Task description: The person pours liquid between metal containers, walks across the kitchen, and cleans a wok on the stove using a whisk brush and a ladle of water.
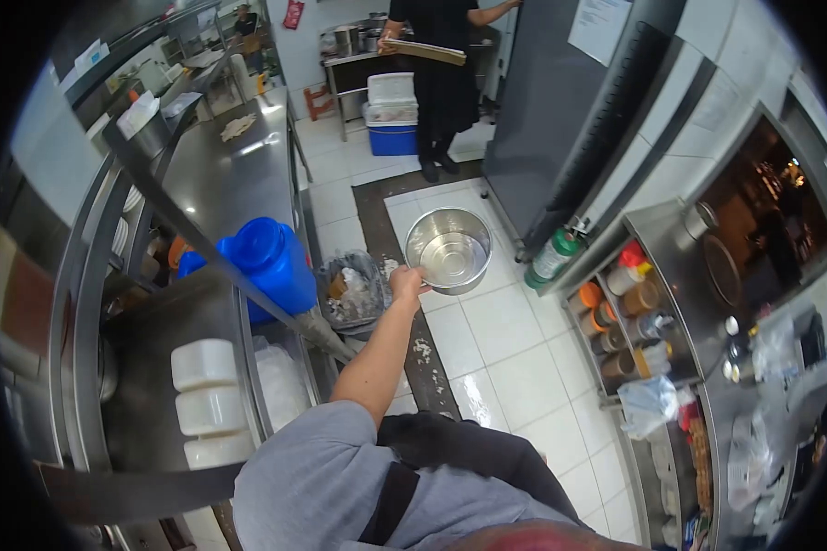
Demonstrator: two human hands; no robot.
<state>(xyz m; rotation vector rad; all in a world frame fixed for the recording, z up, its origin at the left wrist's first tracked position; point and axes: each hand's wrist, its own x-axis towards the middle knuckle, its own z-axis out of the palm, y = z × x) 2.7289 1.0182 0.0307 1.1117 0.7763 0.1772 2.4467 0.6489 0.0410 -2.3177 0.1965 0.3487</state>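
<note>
My left hand point(408, 283) is closed on the near left rim of a round metal pot point(448, 250), held out over the white tiled floor. The pot's shiny inside faces up; whether it holds any liquid I cannot tell. Just left of the hand and lower down is a bin point(351, 294) lined with a clear bag, with scraps inside. My right hand does not show.
A person in black point(436, 83) stands ahead holding a board, beside a blue cooler point(393, 138). The grey refrigerator point(547, 110) and green cylinder point(553, 257) are at right. Blue containers point(271, 266) and white boxes point(209, 411) are left. A dark floor strip point(374, 220) carries debris.
</note>
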